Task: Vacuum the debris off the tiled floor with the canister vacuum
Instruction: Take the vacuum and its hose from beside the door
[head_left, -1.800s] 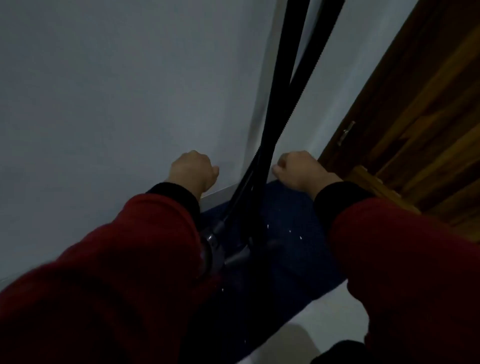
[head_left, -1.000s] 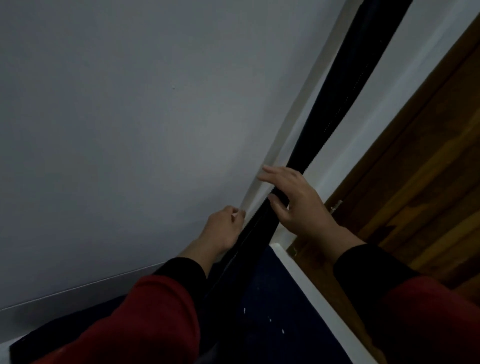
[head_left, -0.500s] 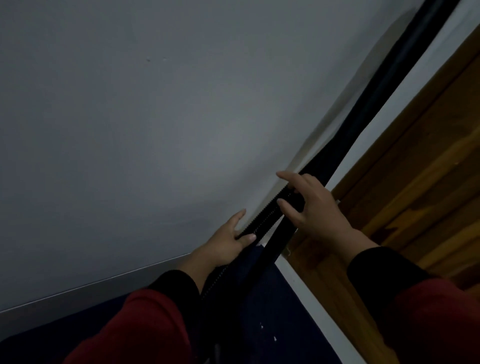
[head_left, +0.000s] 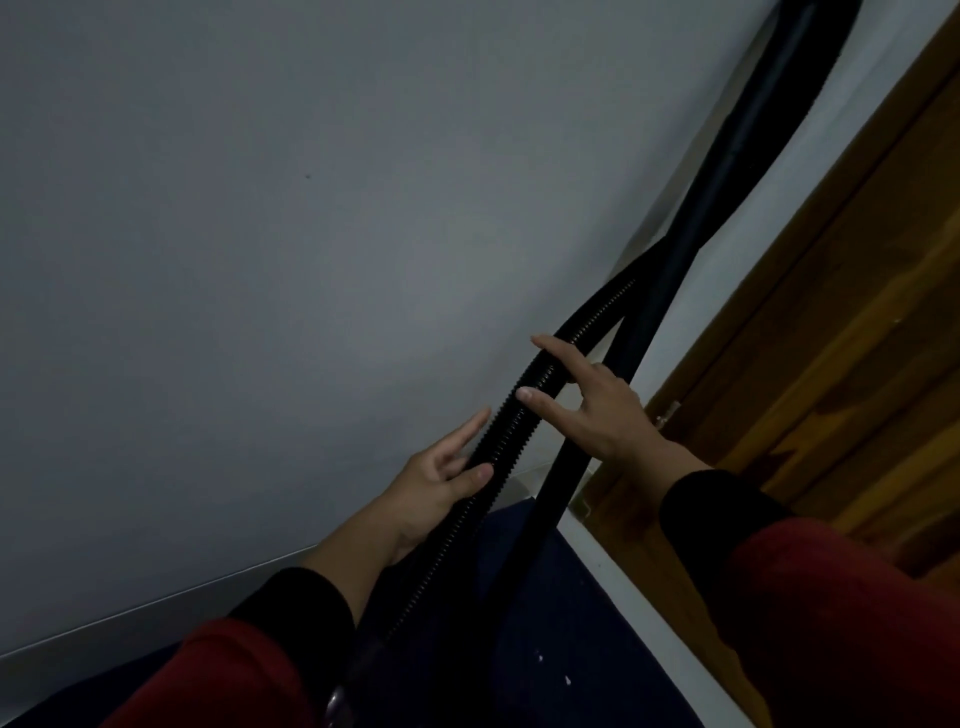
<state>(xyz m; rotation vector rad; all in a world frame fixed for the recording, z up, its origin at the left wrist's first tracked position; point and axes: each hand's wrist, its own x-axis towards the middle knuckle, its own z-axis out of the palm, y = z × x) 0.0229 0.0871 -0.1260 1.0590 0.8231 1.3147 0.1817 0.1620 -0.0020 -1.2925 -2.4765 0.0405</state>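
Reaching toward the corner of the room, we have both hands on the black ribbed hose (head_left: 511, 431) of the vacuum. Our left hand (head_left: 441, 480) lies along the hose's left side with its fingers stretched out and loose, the thumb pressed against the ribs; it is open, touching rather than clasping. Our right hand (head_left: 597, 405) sits higher up, fingers spread, with the forefinger over the top of the hose and the thumb tip pressed on its near side, a light pinch and not a closed fist. Just beside the hose, to its right, runs the smooth black wand (head_left: 670, 291), leaning up against the white wall (head_left: 260, 260) and crossing the hose above our right hand. Both rise out of the top of the frame. The canister itself is not in view. Below our hands lies the dark blue floor (head_left: 571, 597), with a few small white specks of debris (head_left: 567, 680) near the bottom edge. A white skirting strip (head_left: 613, 571) borders the floor on the right, and beyond it stands a brown wooden door (head_left: 831, 389). Our sleeves (head_left: 831, 623) are red with black cuffs.
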